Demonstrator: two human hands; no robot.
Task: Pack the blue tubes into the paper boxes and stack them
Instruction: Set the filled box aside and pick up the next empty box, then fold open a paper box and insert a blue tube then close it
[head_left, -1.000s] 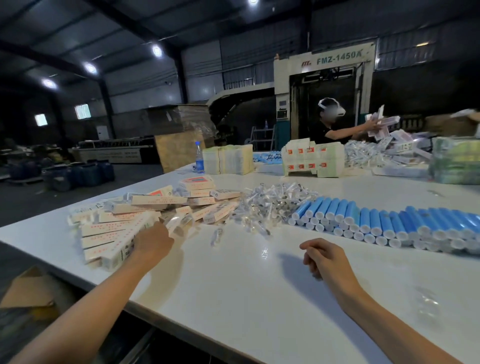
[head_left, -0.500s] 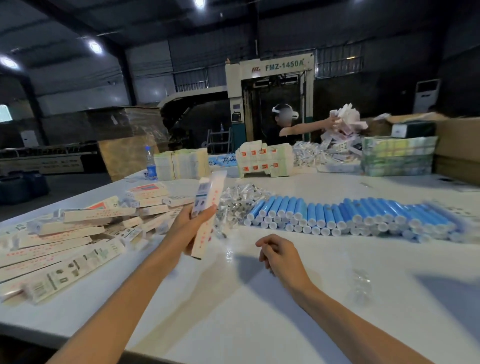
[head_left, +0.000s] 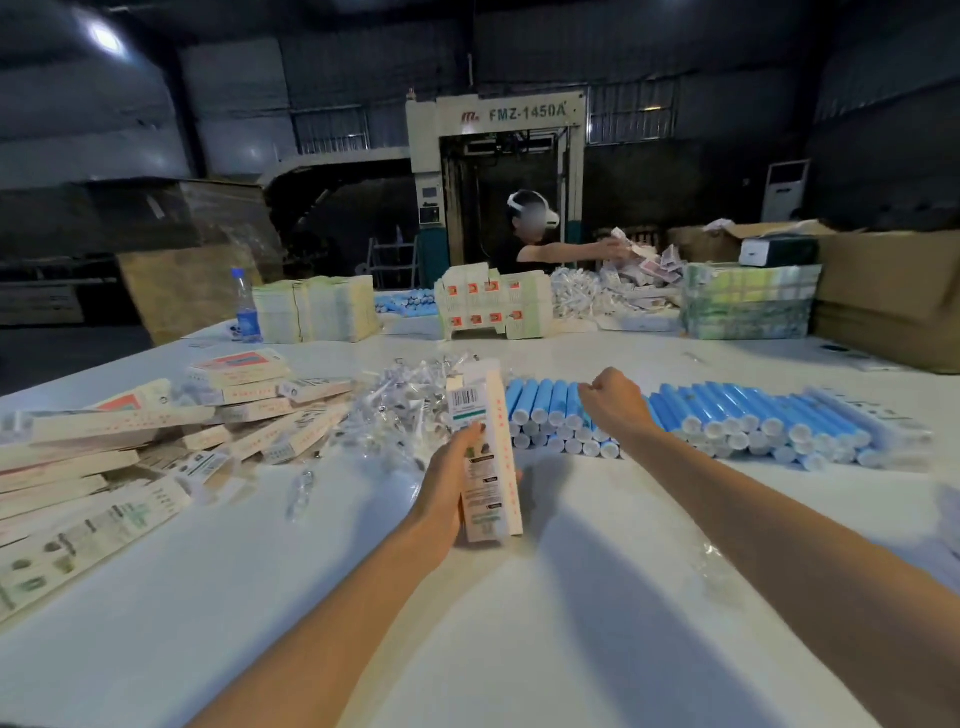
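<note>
**Left hand holds 1 box, right hand at the tubes**

2 bare forearms reach out from the near edge of the white desk (head_left: 519, 623). A scrap of clear wrap (head_left: 711, 566) lies just beside the right forearm.

The left hand (head_left: 447, 483) grips 1 box (head_left: 493, 447) around its lower half, with the thumb on the printed face and the fingers curled behind. The box stands nearly upright with its barcode end on top. Whether its bottom end touches the desk cannot be told.

The right hand (head_left: 613, 402) is farther out, over the row of tubes (head_left: 753, 415), with its back up and its fingers curled under. The fingertips are hidden, so I cannot tell whether it pinches a tube or only touches the row.

The tubes lie side by side in a long band across the right half of the desk, white caps toward the near edge. A heap (head_left: 405, 400) of clear plastic pieces meets the band's left end. Left of that, a loose pile (head_left: 130, 447) of long flat boxes sprawls to the desk's left edge.

Along the far edge are:
- a bottle (head_left: 247, 306) with a blue label
- a stack of pale cartons (head_left: 317, 309)
- a block of red-marked cartons (head_left: 493, 306)
- wrapped bundles (head_left: 748, 301), just beside a cardboard case (head_left: 893, 296)

Behind the desk a person (head_left: 535, 244) reaches to the right. Behind them is a machine (head_left: 498, 156) marked FMZ-1450A.
</note>
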